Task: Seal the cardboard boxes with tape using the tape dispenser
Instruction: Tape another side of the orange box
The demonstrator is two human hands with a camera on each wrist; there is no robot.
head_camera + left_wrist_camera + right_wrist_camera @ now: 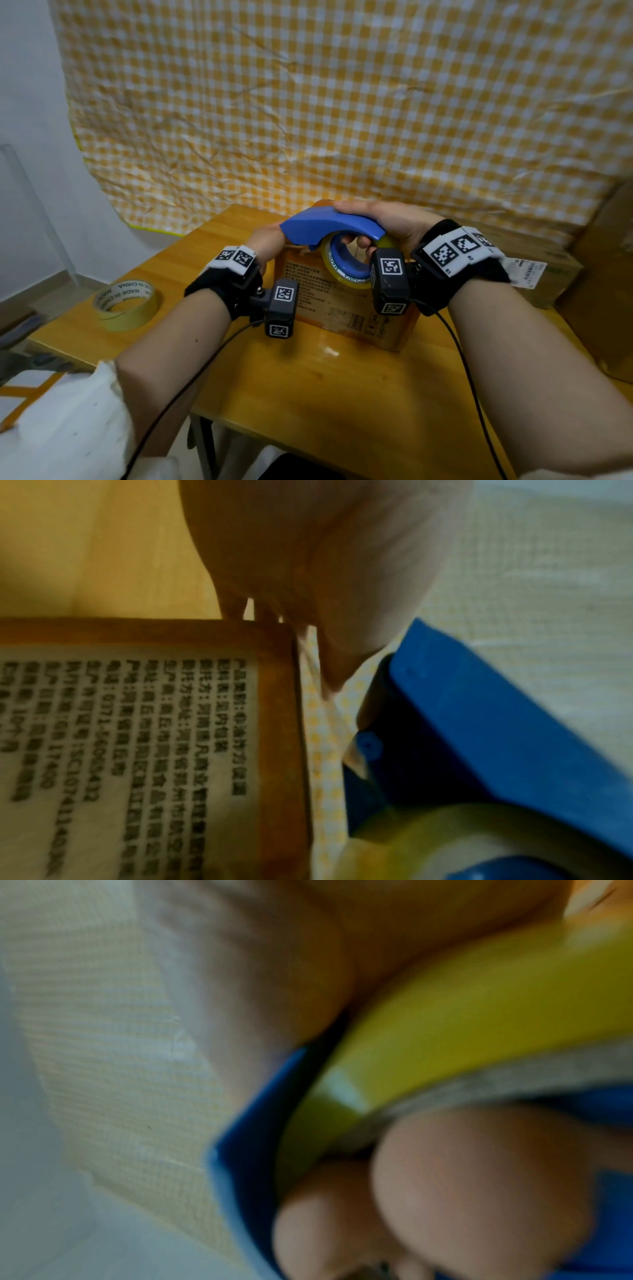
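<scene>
Head view: the right hand (383,222) grips the blue tape dispenser (329,226) just above the cardboard box (346,305) on the worktop (308,394). The left hand (265,238) rests on the box's top far-left corner, fingers hidden. A spare tape roll (125,303) lies left of the box.

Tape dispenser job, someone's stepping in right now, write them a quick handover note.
Right hand grips the blue tape dispenser, fingers through the roll core, held over the cardboard box on the table.
Left hand is at the box's far top edge beside the dispenser's nose; its grip is hidden.
A spare tape roll lies to the left.
More boxes wait at right.
Done: no fresh strip visible.
Left: tape the box.
</scene>
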